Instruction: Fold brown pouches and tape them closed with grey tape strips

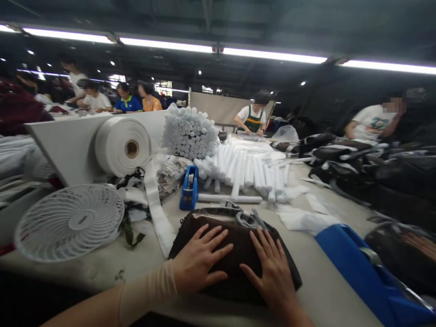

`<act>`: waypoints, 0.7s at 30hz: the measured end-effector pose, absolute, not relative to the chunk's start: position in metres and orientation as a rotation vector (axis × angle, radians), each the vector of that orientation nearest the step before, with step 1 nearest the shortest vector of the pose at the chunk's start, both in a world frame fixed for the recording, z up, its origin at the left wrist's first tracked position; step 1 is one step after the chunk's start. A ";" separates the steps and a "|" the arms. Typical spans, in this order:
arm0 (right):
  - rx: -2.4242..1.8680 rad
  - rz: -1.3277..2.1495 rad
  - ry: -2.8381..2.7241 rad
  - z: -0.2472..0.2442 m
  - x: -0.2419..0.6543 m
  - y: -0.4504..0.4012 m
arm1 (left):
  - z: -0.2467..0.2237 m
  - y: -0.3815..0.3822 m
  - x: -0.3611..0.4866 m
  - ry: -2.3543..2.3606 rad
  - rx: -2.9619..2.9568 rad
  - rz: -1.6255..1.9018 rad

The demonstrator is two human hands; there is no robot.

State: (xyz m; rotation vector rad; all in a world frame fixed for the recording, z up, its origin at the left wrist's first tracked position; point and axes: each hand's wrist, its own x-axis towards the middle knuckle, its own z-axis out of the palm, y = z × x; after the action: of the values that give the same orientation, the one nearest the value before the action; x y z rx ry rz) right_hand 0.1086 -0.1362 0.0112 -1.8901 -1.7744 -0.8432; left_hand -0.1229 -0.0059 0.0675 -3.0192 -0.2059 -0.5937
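A dark brown bag [235, 272] lies on the table in front of me, with a grey coiled cord [246, 220] and a buckle along its top edge. My left hand [200, 259] rests flat on the bag's left part, fingers spread. On the right part lies my right hand [272, 268], its fingers stretched out and pointing away from me. Neither hand grips anything. Just beyond the bag stands a small blue tape dispenser [189, 188]. The bag's lower edge is partly hidden by my hands and in shadow.
Left are a white fan [73, 222] and a big white roll [122, 145] with its strip hanging down. White foam rods [238, 170] are heaped behind the bag. A large blue tape dispenser [368, 277] sits right, near a pile of dark bags [384, 181] and another person's hand [422, 243].
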 end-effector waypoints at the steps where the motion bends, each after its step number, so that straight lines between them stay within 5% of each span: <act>1: -1.916 -0.824 -1.765 0.013 0.108 -0.136 | 0.075 -0.007 -0.119 -0.229 -3.047 -0.575; 8: -2.073 -0.439 -1.698 0.027 0.096 -0.144 | 0.078 -0.011 -0.076 -0.154 -2.970 -0.672; 15: -1.668 -0.024 -1.443 0.070 0.109 -0.159 | 0.046 -0.010 -0.062 -0.131 -3.037 -0.541; 21: -1.374 0.184 -1.759 0.144 0.036 -0.049 | 0.066 -0.009 -0.056 -0.039 -3.188 -0.700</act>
State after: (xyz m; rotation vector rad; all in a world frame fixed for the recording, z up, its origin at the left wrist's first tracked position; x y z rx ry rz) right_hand 0.0362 -0.0488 0.1437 -1.3744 -1.7591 0.1842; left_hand -0.0562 -0.0089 0.0661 -3.1877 -0.0389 -0.6999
